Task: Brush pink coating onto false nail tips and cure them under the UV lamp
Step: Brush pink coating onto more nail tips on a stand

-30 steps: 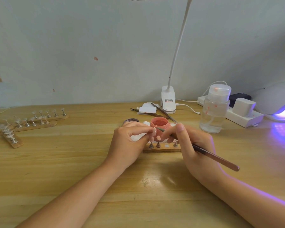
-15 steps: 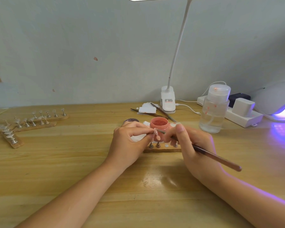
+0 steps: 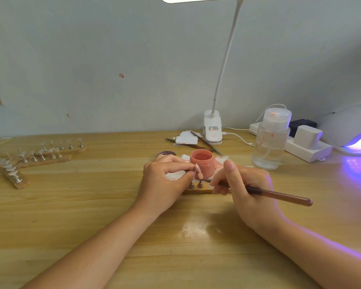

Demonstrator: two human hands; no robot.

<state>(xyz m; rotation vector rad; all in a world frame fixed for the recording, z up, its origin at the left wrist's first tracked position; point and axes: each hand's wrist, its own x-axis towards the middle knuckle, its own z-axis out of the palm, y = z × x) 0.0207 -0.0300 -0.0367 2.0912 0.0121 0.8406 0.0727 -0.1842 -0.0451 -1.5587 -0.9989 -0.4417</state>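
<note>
Since the earlier frames the brush (image 3: pixel 265 192) has dropped away from the pink nail tip (image 3: pixel 198 172) toward the wooden holder (image 3: pixel 198 190), so that coat looks finished; left hand (image 3: pixel 165 180) pinches the tip's stand before the pink jar (image 3: pixel 201 163); right hand (image 3: pixel 244 184) grips the brush, palm inward; UV lamp (image 3: pixel 350 130) glows well apart on the worktop (image 3: pixel 92 205)

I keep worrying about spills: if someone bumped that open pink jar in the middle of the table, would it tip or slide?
The pink jar looks squat and wide-mouthed, so it would probably slide before tipping. It seems small and plastic, likely light, so even a brush or hand knock could shift it. With no lid on, any tilt might spill pink coating onto the table.
</note>
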